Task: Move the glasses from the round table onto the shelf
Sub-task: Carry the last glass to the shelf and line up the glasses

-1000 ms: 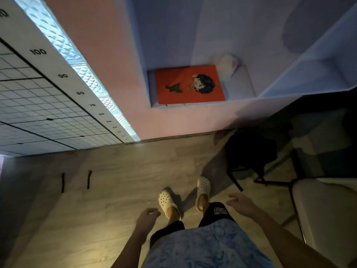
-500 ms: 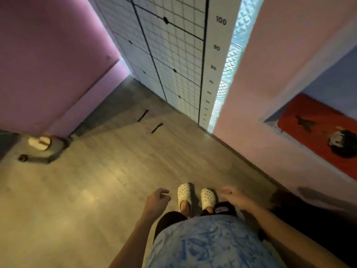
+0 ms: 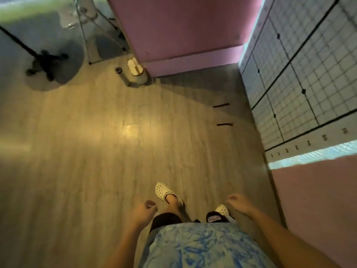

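L hand (image 3: 144, 210): low by hip, fingers loosely curled, holding nothing.
R hand (image 3: 238, 203): same, loose half-curl, nothing in it.
Feet: white clogs (image 3: 164, 191) mid-step on wood floor (image 3: 96, 151).
Right side: gridded wall panel (image 3: 301, 78) w/ number scale.
Far: pink wall (image 3: 183, 26); stand base (image 3: 46, 61) far left.
Glasses, round table, shelf: not in view, so can't tell bearing or which hand is nearer. Prob. walking to the table.

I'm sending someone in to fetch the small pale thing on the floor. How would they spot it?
Start at the pink wall straight ahead and follow its skirting to the left corner. There a cream roll-like object sits on the wood floor. It is pale and stubby, unlike the tiny dark item beside it.
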